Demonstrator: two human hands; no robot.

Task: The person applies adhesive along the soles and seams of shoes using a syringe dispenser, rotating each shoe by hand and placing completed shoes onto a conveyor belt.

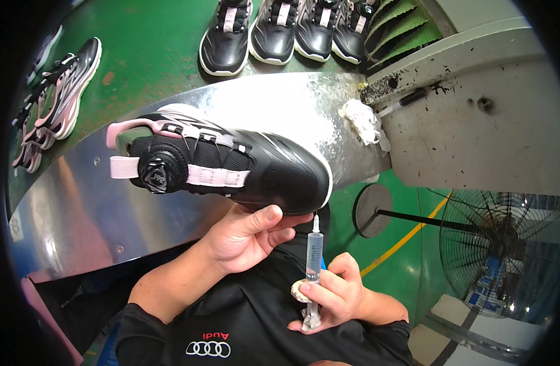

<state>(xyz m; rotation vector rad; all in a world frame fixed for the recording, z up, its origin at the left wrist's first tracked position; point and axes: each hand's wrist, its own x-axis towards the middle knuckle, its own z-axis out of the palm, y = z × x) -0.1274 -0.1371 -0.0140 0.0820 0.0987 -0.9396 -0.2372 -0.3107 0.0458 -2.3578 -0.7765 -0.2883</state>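
A black shoe (274, 177) with pink straps, a dial on its tongue and a white sole edge is held up by my left hand (246, 238). That hand grips it from below near the toe; some fingers are hidden beneath the shoe. My right hand (328, 293) is closed round a clear syringe (314, 253) filled with pale liquid. White wrapping covers the syringe's finger flange and plunger end. The needle tip points up at the sole edge near the toe; whether it touches cannot be made out.
Several matching shoes (270, 33) line the far side of the green surface, and more (72, 91) stand at the left. A metal-topped bench edge (151, 226) curves below the held shoe. Crumpled white tissue (360, 122) lies by a grey machine housing (481, 110). A fan (499, 244) stands at the right.
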